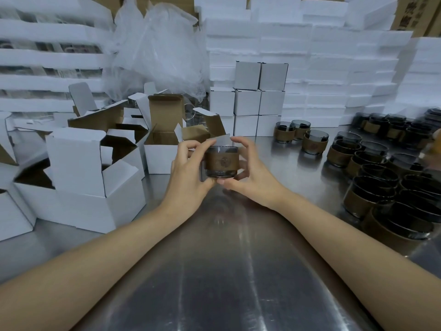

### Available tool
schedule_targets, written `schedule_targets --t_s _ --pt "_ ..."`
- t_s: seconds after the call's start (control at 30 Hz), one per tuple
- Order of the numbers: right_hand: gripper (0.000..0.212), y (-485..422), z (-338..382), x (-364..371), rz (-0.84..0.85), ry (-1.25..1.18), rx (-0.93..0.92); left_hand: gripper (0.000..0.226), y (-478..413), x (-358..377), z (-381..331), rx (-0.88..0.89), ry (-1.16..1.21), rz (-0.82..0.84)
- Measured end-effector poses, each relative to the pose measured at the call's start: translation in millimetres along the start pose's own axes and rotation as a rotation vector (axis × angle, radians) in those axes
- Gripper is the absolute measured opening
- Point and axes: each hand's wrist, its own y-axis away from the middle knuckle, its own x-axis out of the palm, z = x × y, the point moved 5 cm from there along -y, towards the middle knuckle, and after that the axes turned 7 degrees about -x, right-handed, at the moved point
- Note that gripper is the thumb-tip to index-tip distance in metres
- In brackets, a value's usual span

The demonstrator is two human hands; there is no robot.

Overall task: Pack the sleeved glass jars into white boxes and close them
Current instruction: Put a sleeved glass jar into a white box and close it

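The left grip (188, 172) and right grip (251, 174) both clasp one smoky glass jar with a brown sleeve (222, 161), fingers curled round its sides, seemingly just above the steel counter (226, 271). An open white cardboard box (162, 154) waits just left. Nine closed white boxes (260, 101) are stacked behind, but many sleeved jars (372, 177) remain at right, so most packing is probably ahead. Bare steel shows nearer the person; open boxes crowd the left.

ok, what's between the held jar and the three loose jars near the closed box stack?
Head view: only the right hand gripping the held jar, then bare steel table up to the three jars.
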Motion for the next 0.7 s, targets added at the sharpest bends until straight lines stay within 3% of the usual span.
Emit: schedule_targets --t_s 0.13,0.27,0.4,0.7 --pt "0.067 -0.1 10.3 -6.7 -0.068 0.151 -0.139 0.073 1.9 -3.6 -2.8 0.054 -0.023 -0.064" --pt "0.060 -0.9 5.9 -8.2 -0.087 0.047 -0.071 0.077 4.3 -4.8 -9.0 0.082 -0.032 -0.078" --pt "0.061 -1.5 2.1 -10.7 -0.154 0.014 -0.043 0.076 2.0 -5.6 -6.4 0.036 -0.003 -0.050" --pt "0.069 -1.7 2.5 -8.4 -0.129 0.092 -0.102 0.071 -2.3 -5.7 0.7 -0.021 0.069 -0.045"
